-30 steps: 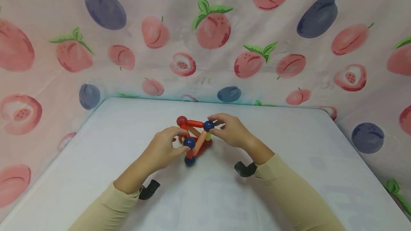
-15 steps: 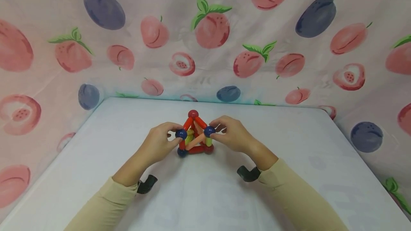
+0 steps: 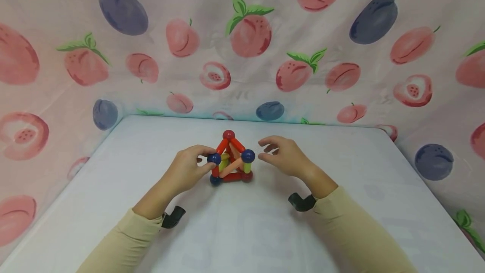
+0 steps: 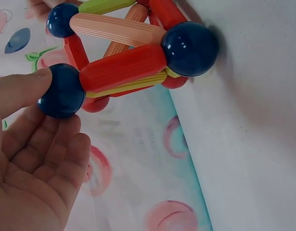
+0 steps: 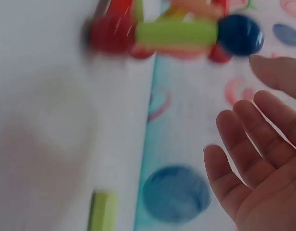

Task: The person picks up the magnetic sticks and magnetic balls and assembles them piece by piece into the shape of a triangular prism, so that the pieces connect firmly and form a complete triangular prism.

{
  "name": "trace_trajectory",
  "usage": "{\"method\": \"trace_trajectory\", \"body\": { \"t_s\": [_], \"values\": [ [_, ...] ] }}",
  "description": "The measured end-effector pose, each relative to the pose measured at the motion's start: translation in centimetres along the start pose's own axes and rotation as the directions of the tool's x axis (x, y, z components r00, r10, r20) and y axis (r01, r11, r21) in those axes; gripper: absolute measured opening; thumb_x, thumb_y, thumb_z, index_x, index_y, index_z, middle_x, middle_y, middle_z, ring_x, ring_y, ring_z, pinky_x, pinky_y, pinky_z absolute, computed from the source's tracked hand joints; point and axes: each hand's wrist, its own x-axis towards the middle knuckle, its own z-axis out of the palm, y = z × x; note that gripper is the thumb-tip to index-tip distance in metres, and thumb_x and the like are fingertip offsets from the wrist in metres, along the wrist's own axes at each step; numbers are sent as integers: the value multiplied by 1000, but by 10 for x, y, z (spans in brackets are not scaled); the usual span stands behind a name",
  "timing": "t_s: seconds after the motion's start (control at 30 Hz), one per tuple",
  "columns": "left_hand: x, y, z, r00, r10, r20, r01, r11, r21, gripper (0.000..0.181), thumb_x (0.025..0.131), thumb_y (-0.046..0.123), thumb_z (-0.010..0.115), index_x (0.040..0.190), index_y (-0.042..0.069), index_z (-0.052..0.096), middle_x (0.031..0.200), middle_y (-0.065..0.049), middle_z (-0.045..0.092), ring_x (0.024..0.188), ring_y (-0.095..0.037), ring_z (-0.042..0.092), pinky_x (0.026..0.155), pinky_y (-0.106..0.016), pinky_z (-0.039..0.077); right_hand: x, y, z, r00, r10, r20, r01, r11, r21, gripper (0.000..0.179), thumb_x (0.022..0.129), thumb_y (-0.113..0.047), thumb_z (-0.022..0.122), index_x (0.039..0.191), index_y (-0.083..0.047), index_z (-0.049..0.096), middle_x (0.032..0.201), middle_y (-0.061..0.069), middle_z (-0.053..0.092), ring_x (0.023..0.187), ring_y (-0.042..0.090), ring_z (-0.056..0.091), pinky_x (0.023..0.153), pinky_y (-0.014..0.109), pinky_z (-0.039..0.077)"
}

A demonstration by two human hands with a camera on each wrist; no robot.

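A frame of magnetic rods and balls stands on the table, with a red ball [image 3: 228,135] at its top. Its rods are red, peach and yellow-green, like the thick red rod [image 4: 124,68] in the left wrist view. My left hand [image 3: 189,167] pinches the upper left blue ball [image 4: 65,96] between thumb and fingers. To the right, my right hand [image 3: 288,157] holds nothing, its fingers loosely bent, a small gap away from the upper right blue ball [image 3: 248,156]. At the base sit another blue ball [image 3: 215,180] and a red ball [image 3: 247,176].
A loose yellow-green rod [image 5: 103,211] lies on the white table [image 3: 242,231] in the right wrist view. Behind the table hangs a fruit-print cloth [image 3: 242,75]. Black curved pieces [image 3: 301,202] are worn at both wrists.
The rod-and-ball frame has turned and now stands with its red ball at the top back. My right hand has let go of the right blue ball and moved right; the left keeps its pinch.
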Motion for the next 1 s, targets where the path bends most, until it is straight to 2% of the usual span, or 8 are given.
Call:
{"method": "trace_trajectory", "body": {
  "t_s": [0.17,0.4,0.63,0.8,1.0],
  "values": [
    [1,0,0,1000,1,4,-1,1000,-5,31,90,9,76,119,1,69,112,-10,69,105,-28,64,92,-45,54,-3,29,-13,997,74,-11,-75,995,-73,40,95,-21,69,131,-4,62,129,13,63,115,29,60,98,48,49],
    [1,0,-1,1000,-7,8,7,1000,-17,31,90,8,76,119,1,69,112,-11,69,105,-29,64,92,-45,54,-7,56,-18,994,108,11,-105,985,-140,40,95,-19,67,128,2,62,125,17,64,117,35,58,97,51,48],
    [0,0,-1,1000,-18,14,18,1000,-24,32,90,8,76,120,1,69,113,-12,69,105,-30,65,92,-44,54,-10,69,-20,984,173,46,-162,970,-182,44,94,-17,66,133,2,59,131,25,59,121,42,54,101,55,44],
    [0,1,-3,999,-21,25,22,999,-29,31,91,9,75,120,1,68,114,-12,69,106,-32,64,92,-45,54,-8,73,-19,973,217,76,-199,960,-199,46,92,-16,67,133,2,59,130,24,59,121,40,54,102,54,43],
    [0,2,-3,999,-22,30,23,999,-31,33,90,9,76,121,1,68,114,-12,69,107,-34,64,92,-45,54,-6,76,-18,966,238,101,-214,954,-208,43,91,-15,68,130,1,60,120,19,64,108,32,59,92,46,49]
  ]
}}
